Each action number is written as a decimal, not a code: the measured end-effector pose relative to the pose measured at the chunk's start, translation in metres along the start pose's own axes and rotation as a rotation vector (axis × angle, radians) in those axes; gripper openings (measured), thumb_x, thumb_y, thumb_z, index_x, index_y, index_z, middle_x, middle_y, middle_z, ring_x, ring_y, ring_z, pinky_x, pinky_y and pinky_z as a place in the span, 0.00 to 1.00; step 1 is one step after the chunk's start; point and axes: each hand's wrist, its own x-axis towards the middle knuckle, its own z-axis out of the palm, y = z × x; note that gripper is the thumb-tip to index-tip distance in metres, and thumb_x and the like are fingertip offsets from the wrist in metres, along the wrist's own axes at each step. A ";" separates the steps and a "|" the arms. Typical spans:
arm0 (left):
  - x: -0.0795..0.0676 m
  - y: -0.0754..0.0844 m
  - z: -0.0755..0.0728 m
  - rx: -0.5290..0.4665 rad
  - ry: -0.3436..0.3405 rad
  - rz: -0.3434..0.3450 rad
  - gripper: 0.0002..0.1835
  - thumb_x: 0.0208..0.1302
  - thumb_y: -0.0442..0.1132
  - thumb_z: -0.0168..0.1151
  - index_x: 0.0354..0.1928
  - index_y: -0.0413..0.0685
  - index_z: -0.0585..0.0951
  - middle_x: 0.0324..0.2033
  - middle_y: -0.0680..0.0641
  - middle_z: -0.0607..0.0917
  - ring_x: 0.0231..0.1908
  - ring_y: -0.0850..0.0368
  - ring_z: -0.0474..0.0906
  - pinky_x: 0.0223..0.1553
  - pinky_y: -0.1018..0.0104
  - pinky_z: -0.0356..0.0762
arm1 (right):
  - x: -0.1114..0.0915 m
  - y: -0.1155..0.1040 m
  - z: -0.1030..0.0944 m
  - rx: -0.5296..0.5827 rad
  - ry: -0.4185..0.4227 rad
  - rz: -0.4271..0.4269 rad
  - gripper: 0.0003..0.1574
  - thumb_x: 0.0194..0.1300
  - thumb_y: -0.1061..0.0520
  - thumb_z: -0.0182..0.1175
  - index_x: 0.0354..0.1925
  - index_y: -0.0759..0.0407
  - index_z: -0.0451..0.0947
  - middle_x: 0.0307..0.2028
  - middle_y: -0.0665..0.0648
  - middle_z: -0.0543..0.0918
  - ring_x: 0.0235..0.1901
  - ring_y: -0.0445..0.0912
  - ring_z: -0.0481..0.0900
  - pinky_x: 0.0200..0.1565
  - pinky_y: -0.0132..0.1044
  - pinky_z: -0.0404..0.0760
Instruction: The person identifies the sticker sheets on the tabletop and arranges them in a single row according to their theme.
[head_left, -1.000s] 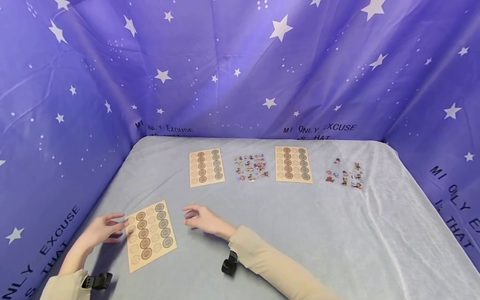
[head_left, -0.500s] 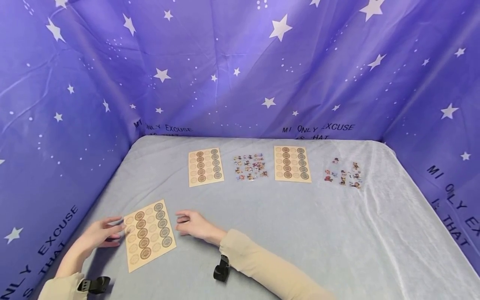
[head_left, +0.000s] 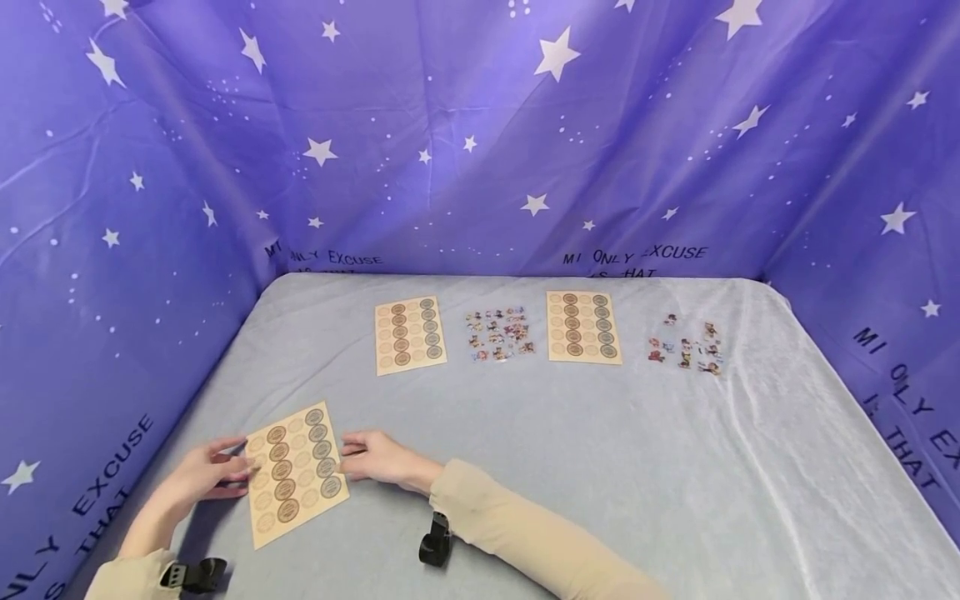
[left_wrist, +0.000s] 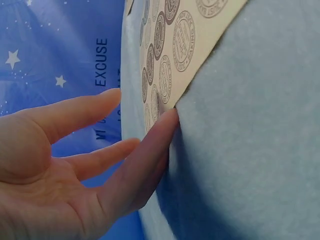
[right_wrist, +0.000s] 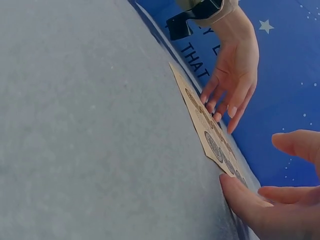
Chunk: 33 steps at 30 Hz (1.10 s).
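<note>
A tan sheet of round, stamp-like stickers [head_left: 297, 471], printed in columns of brown, grey and pale circles, lies slightly turned on the table at the front left. At its left edge is my left hand [head_left: 197, 475]; in the left wrist view one fingertip [left_wrist: 170, 117] meets the sheet's border while the thumb stands apart. My right hand [head_left: 381, 457] is on the opposite side, fingertips right at the right edge. The right wrist view shows that hand's finger [right_wrist: 235, 192] by the sheet's corner, its thumb [right_wrist: 295, 142] well away. Neither hand is curled round the sheet.
Two similar tan sheets, one left [head_left: 411, 335] and one right [head_left: 584, 327], lie at the back. Beside them are a clear sheet of small colourful figure stickers [head_left: 498, 335] and another sparser one [head_left: 686, 344]. Purple star-printed cloth [head_left: 480, 142] walls the grey-blue table [head_left: 600, 450].
My right hand has moved left and slightly toward me, up to the sheet's right edge. The left hand stays at the left edge with little movement.
</note>
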 end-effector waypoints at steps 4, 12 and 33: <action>0.005 -0.003 -0.001 -0.009 -0.015 -0.004 0.40 0.58 0.31 0.55 0.61 0.19 0.42 0.36 0.39 0.74 0.31 0.60 0.77 0.35 0.60 0.80 | 0.001 0.001 0.000 0.040 0.008 0.004 0.33 0.54 0.66 0.54 0.59 0.74 0.59 0.49 0.63 0.74 0.44 0.47 0.76 0.43 0.33 0.78; 0.008 -0.004 0.000 -0.072 0.022 -0.022 0.43 0.54 0.29 0.58 0.62 0.21 0.41 0.30 0.46 0.75 0.28 0.62 0.77 0.34 0.62 0.81 | 0.005 0.004 0.005 0.109 0.112 0.030 0.29 0.54 0.69 0.55 0.56 0.74 0.63 0.42 0.60 0.77 0.39 0.50 0.79 0.38 0.35 0.80; 0.056 -0.024 -0.001 -0.124 0.088 0.080 0.38 0.49 0.34 0.64 0.59 0.23 0.59 0.23 0.57 0.81 0.26 0.64 0.78 0.29 0.67 0.80 | 0.009 0.004 0.013 0.106 0.390 0.000 0.25 0.48 0.77 0.56 0.48 0.70 0.73 0.26 0.57 0.81 0.24 0.42 0.79 0.27 0.31 0.81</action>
